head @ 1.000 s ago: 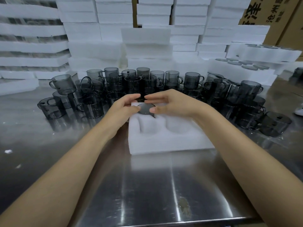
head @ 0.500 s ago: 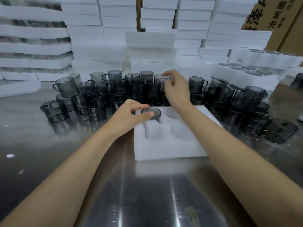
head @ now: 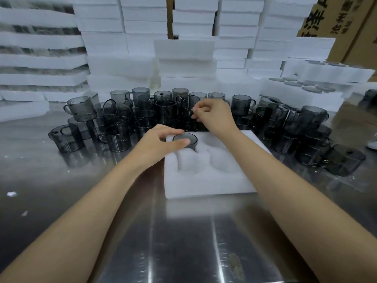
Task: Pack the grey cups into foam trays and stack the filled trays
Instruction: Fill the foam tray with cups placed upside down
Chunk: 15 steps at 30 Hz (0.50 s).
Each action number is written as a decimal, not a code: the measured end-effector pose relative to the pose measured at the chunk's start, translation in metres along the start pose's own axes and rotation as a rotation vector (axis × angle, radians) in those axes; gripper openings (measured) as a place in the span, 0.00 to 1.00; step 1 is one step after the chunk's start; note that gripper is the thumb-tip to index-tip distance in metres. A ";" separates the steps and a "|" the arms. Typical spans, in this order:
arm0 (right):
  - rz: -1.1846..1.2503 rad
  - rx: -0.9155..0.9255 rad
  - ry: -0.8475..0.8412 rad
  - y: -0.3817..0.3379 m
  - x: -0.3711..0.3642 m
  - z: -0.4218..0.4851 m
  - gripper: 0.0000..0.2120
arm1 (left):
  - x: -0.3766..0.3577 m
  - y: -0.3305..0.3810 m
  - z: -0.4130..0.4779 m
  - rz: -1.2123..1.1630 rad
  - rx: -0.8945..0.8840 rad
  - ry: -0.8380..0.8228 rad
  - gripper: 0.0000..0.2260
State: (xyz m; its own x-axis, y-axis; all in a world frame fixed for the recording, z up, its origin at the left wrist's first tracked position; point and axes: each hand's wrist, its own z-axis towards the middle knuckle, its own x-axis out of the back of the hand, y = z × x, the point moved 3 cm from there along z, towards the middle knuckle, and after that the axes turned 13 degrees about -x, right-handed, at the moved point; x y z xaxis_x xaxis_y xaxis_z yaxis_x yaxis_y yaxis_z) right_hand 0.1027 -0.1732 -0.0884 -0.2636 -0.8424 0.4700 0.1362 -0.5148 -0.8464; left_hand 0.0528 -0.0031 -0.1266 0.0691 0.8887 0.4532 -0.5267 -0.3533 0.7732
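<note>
A white foam tray (head: 212,180) lies on the steel table in front of me. One grey cup (head: 184,139) sits bottom-up in its far-left pocket; the other pockets show bare foam. My left hand (head: 161,142) grips that cup's base between thumb and fingers. Behind the tray, my right hand (head: 212,115) pinches a second grey cup (head: 188,104) by its handle and holds it tilted, lifted above the crowd of several grey cups (head: 120,137).
Loose grey cups (head: 310,127) spread across the table to the left, behind and right of the tray. Stacks of white foam trays (head: 183,58) form a wall at the back. Filled trays (head: 302,92) sit at the right, cardboard boxes (head: 344,19) behind them.
My right hand left the tray, reached back into the cups and has taken one by the handle and tilted it up. My left hand stayed on the seated cup.
</note>
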 end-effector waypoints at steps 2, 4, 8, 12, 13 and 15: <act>0.043 -0.001 0.064 -0.002 0.005 -0.003 0.08 | -0.001 0.001 -0.002 -0.013 -0.002 0.006 0.14; 0.059 0.007 0.114 -0.003 0.010 -0.007 0.10 | -0.002 0.003 -0.004 -0.030 -0.001 0.005 0.13; 0.067 0.090 0.208 -0.006 0.027 -0.020 0.12 | -0.002 0.003 -0.006 -0.066 0.024 0.004 0.12; 0.061 0.142 0.275 -0.002 0.050 -0.032 0.11 | -0.001 0.002 -0.005 -0.073 0.033 -0.003 0.11; 0.056 0.135 0.267 0.001 0.053 -0.035 0.11 | -0.002 0.001 -0.004 -0.082 0.034 0.000 0.11; -0.006 0.126 0.242 0.005 0.056 -0.037 0.11 | -0.003 0.001 -0.004 -0.100 0.039 0.010 0.12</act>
State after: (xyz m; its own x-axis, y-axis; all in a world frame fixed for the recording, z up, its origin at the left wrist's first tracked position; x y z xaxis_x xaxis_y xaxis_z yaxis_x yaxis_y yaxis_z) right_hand 0.0530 -0.2171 -0.0756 -0.4836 -0.7845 0.3882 0.2481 -0.5482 -0.7987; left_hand 0.0485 -0.0049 -0.1289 0.1112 0.9230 0.3683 -0.4845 -0.2732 0.8310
